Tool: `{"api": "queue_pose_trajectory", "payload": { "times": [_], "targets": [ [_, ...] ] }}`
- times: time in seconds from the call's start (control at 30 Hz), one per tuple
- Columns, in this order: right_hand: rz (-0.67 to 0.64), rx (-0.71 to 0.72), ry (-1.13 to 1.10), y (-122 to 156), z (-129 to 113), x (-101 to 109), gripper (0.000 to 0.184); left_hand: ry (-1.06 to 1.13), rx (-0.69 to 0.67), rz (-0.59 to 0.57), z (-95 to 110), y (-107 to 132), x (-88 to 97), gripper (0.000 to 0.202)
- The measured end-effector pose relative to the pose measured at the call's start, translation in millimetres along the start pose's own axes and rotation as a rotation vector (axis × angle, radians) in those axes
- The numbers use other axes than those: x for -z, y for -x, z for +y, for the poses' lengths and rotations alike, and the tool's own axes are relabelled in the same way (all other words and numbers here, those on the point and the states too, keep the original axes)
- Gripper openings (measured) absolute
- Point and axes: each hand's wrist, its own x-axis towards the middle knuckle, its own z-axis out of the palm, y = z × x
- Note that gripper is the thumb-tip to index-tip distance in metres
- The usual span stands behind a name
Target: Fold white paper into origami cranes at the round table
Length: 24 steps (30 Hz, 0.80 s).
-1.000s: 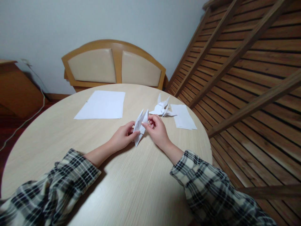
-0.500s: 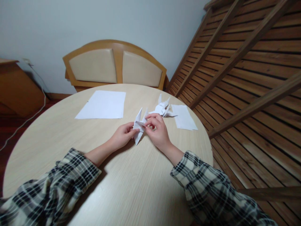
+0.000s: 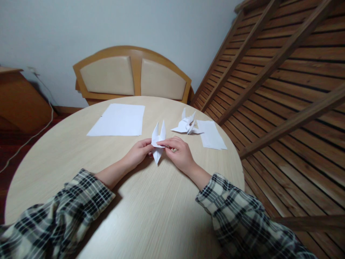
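A half-folded white paper figure (image 3: 157, 141) with two upright points stands just above the round pale wooden table (image 3: 140, 216). My left hand (image 3: 138, 154) pinches its left side with thumb and fingers closed. From the right, my right hand (image 3: 179, 154) pinches its other side, forefinger laid across the fold. Both wrists rest on the table near its middle, and plaid sleeves cover both forearms.
A stack of white sheets (image 3: 118, 120) lies at the far left of the table. Finished folded paper figures (image 3: 187, 124) sit beside a smaller sheet pile (image 3: 211, 135) at the far right. A padded wooden chair back (image 3: 133, 75) stands behind. A slatted wooden frame (image 3: 283, 72) leans at right.
The paper figure has been turned more upright and shifted slightly left between my fingers. My right forefinger has come down across its middle fold.
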Motion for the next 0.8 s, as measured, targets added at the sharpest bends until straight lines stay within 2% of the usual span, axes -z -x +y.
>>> {"api": "queue_pose_trajectory", "payload": {
  "times": [0.13,0.5,0.8],
  "targets": [
    [-0.027,0.060,0.013,0,2,2,0.039,0.073,0.041,0.011,4,1,-2.2,0.022],
    [-0.082,0.077,0.066,0,5,2,0.035,0.200,0.118,0.064,8,2,-3.1,0.019],
    [-0.120,0.108,0.119,0,6,3,0.034,0.319,0.168,0.002,11,-2,0.0,0.020]
  ]
}}
